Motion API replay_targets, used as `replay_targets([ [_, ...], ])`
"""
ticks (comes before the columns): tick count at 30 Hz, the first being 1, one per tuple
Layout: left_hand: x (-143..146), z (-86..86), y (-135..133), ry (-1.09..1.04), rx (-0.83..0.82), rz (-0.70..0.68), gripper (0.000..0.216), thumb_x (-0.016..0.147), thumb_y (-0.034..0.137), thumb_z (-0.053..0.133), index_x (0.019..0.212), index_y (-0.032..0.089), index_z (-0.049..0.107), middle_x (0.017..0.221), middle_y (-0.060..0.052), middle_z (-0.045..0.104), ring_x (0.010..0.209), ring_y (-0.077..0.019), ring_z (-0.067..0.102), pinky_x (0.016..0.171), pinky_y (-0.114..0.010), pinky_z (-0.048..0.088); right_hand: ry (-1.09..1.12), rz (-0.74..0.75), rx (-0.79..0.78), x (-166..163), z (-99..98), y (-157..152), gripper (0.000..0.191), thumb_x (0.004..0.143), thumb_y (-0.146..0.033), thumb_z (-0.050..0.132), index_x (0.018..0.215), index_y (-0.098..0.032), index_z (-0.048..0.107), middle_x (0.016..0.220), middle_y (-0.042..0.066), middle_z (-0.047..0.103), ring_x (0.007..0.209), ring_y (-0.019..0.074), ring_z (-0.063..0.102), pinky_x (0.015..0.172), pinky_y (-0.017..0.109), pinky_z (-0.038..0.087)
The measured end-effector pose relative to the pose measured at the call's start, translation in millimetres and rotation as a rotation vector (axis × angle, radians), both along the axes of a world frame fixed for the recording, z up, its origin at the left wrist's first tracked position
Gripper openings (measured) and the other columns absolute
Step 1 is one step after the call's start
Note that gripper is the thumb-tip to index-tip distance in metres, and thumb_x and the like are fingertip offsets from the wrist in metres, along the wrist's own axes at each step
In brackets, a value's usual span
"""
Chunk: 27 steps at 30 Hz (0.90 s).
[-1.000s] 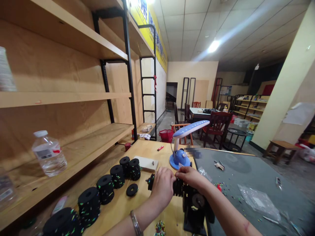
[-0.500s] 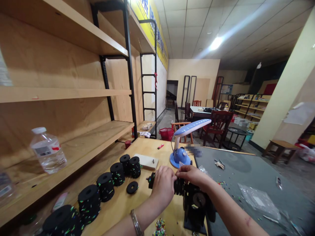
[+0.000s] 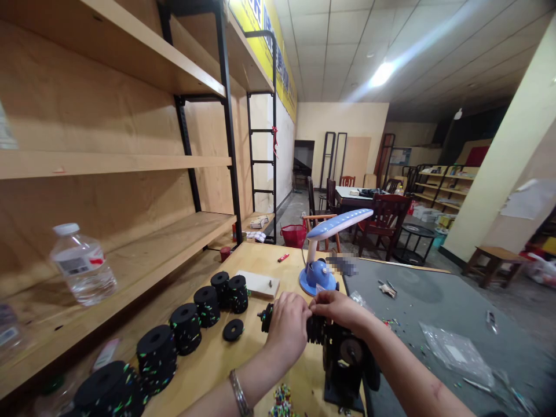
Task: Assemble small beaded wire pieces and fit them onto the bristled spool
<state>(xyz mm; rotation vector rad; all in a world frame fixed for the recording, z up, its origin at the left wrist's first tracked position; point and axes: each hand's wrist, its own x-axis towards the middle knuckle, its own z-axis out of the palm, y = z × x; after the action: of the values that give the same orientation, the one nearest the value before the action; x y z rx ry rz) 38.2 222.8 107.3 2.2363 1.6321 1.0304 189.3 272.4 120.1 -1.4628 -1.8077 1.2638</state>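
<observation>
A small black machine (image 3: 345, 370) stands on the wooden tabletop, with a row of black discs (image 3: 315, 331) lined up along its shaft. My left hand (image 3: 289, 324) is curled over the discs, gripping them from above. From the other side my right hand (image 3: 336, 307) reaches over the machine, its thumb and fingertips pinched together close to the left fingertips. Whatever is between the right fingertips is too small or hidden to make out. One loose black disc (image 3: 233, 329) lies flat to the left. Below my hands is a pile of tiny multicoloured pieces (image 3: 282, 401).
Stacks of black discs (image 3: 186, 329) with coloured bits run along the table's left side. A blue desk lamp (image 3: 318, 281) stands behind my hands. Right, a grey mat (image 3: 417, 301) bears a plastic bag (image 3: 456, 353) and tweezers. A water bottle (image 3: 83, 269) sits on the left shelf.
Both hands keep nearly the same pose and place at the shaft. Only a very slight shift of the whole view shows.
</observation>
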Motion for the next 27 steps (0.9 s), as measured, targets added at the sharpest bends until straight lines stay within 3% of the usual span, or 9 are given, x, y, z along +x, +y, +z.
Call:
replay_targets([
  [12, 0.7, -0.8, 1.8, 0.021, 0.015, 0.000, 0.019, 0.085, 0.008, 0.046, 0.074, 0.018, 0.057, 0.082, -0.008, 0.062, 0.087, -0.0256, 0.054, 0.079, -0.039, 0.042, -0.054, 0.004, 0.014, -2.0, -5.0, 7.1, 0.008, 0.068, -0.019, 0.072, 0.069, -0.019, 0.064, 0.058, -0.007, 0.055, 0.048, 0.0082, 0.044, 0.045, 0.019, 0.036],
  [16, 1.1, 1.0, -3.3, 0.033, 0.056, 0.007, 0.020, 0.085, 0.008, 0.044, 0.073, 0.019, 0.056, 0.081, -0.008, 0.062, 0.085, -0.0261, 0.054, 0.078, -0.041, 0.042, -0.085, -0.002, 0.093, 2.3, -1.7, -2.0, 0.006, 0.077, -0.025, 0.064, 0.076, -0.021, 0.069, 0.065, -0.003, 0.064, 0.054, 0.0109, 0.052, 0.050, 0.020, 0.040],
  [20, -5.8, 5.2, -19.5, 0.025, 0.150, -0.020, 0.019, 0.085, 0.009, 0.044, 0.075, 0.019, 0.056, 0.081, -0.007, 0.061, 0.085, -0.0261, 0.053, 0.077, -0.041, 0.041, -0.150, -0.010, 0.191, 6.2, -0.3, -12.3, 0.025, 0.086, -0.031, 0.051, 0.079, -0.024, 0.074, 0.067, -0.001, 0.069, 0.061, 0.0148, 0.060, 0.056, 0.022, 0.043],
  [23, -19.2, 5.5, -40.3, -0.058, 0.239, -0.035, 0.019, 0.088, 0.013, 0.043, 0.075, 0.021, 0.055, 0.082, -0.006, 0.061, 0.085, -0.0251, 0.054, 0.077, -0.039, 0.041, -0.224, -0.049, 0.303, 5.0, -1.3, -20.5, 0.021, 0.081, -0.027, 0.055, 0.083, -0.023, 0.075, 0.077, 0.001, 0.073, 0.075, 0.0193, 0.064, 0.067, 0.026, 0.044],
  [27, -37.2, -14.2, -70.2, -0.347, 0.245, -0.045, 0.021, 0.092, 0.025, 0.044, 0.074, 0.021, 0.055, 0.083, -0.006, 0.063, 0.083, -0.0222, 0.058, 0.076, -0.032, 0.044, -0.284, -0.080, 0.431, 1.7, -2.1, -35.5, 0.025, 0.077, -0.024, 0.058, 0.097, -0.022, 0.072, 0.099, 0.007, 0.074, 0.092, 0.0254, 0.064, 0.080, 0.033, 0.044],
])
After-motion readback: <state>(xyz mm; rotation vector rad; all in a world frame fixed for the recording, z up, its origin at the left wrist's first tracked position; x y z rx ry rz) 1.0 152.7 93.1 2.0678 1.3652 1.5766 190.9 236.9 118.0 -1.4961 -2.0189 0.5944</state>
